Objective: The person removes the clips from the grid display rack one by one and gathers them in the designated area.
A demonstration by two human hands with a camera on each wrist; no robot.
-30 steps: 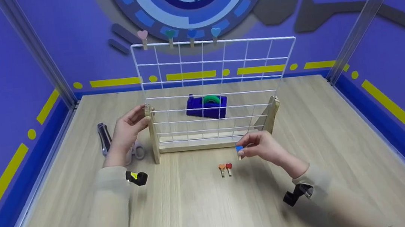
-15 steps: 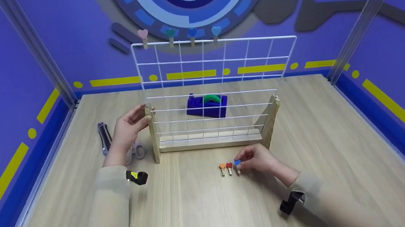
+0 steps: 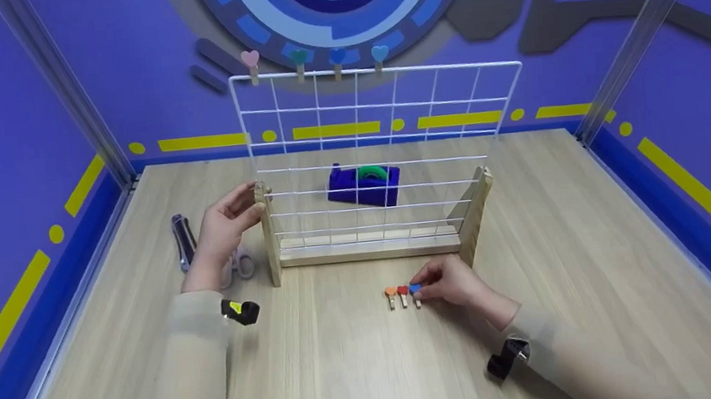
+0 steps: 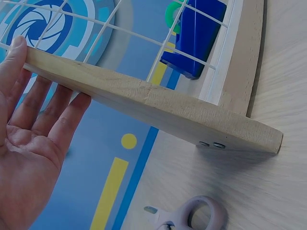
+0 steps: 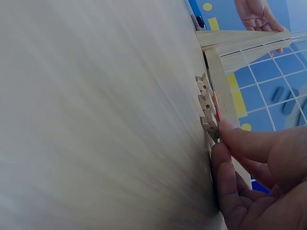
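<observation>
My left hand (image 3: 221, 230) holds the wooden side post (image 4: 144, 93) of a white wire grid rack (image 3: 352, 105), thumb on one side and fingers on the other. In front of the rack, my right hand (image 3: 453, 280) pinches a small blue heart clothespin (image 3: 415, 290) at the tabletop. Just left of it lie a red heart clothespin (image 3: 403, 291) and an orange heart clothespin (image 3: 391, 293), all three side by side in a row. In the right wrist view, my thumb and fingers hide most of the blue clothespin.
Along the rack's top wire sit a pink heart clothespin (image 3: 251, 60), a green one, a blue one and a light blue one. A blue tape dispenser (image 3: 364, 188) stands behind the grid. Left of the rack lie scissors (image 4: 211, 213) and a dark-handled stapler-like tool (image 3: 184, 238).
My right hand has moved down and slightly left, bringing the blue clothespin to the table next to the red one. My left hand has stayed on the side post.
</observation>
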